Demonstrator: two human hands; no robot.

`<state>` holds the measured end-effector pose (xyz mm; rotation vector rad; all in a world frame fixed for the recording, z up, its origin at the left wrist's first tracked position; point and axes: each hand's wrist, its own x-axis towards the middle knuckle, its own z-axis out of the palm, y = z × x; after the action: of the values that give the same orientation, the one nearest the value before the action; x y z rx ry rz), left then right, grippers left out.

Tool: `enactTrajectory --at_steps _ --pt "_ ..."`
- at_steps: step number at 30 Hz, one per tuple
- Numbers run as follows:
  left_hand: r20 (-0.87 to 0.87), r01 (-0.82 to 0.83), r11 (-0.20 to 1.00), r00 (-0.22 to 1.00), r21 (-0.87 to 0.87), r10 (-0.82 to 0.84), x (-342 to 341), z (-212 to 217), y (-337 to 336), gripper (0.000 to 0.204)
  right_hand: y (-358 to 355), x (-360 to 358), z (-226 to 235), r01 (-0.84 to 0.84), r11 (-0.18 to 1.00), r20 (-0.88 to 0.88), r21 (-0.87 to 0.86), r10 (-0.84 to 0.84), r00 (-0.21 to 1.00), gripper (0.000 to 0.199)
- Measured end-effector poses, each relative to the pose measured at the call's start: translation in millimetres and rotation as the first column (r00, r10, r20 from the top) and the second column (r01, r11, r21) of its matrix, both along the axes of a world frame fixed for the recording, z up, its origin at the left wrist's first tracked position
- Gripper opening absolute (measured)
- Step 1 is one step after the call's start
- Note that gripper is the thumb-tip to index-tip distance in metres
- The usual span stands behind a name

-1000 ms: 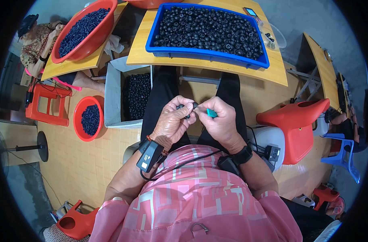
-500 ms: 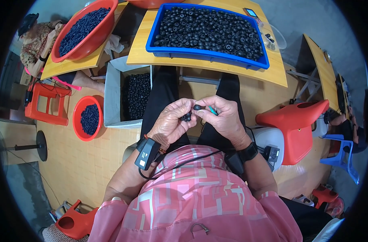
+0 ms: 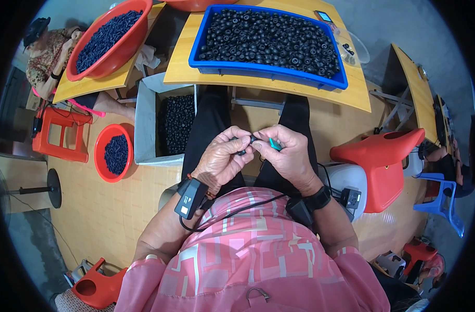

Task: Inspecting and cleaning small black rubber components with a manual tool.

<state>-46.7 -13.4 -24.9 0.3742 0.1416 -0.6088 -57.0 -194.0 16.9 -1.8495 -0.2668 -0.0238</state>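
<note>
My left hand and right hand have drawn together over my lap since a second ago, fingertips now meeting. The left pinches a small black ring closed between fingers; the right grips a teal tool against it. I judge the fitting under way, below the blue tray on the worktop.

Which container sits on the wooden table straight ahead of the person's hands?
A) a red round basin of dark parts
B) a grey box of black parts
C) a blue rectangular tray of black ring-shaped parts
C: the blue rectangular tray heaped with black ring-shaped parts rests on the wooden table beyond both hands.
</note>
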Motion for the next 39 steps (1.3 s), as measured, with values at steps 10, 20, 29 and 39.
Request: enactTrajectory --at_steps 10,20,29,39 --pt "-0.021 -0.092 0.994 0.995 0.061 0.093 -4 -16 -6 0.008 7 -2 -8 0.041 0.974 0.349 -0.223 0.040 0.936 0.019" --pt "-0.076 -0.090 0.995 0.993 -0.048 0.087 -1 -7 -3 0.018 1 2 -9 0.065 0.998 -0.026 -0.005 -0.065 0.998 0.017" --pt "-0.075 -0.102 0.989 0.993 -0.102 0.095 0 -15 1 0.019 1 2 -2 -0.038 0.967 0.234 -0.250 0.098 0.967 0.023" --pt "-0.046 -0.107 0.993 0.993 -0.041 0.105 -1 -16 2 0.019 -2 3 -4 -0.038 0.958 0.258 -0.284 0.114 0.959 0.026"
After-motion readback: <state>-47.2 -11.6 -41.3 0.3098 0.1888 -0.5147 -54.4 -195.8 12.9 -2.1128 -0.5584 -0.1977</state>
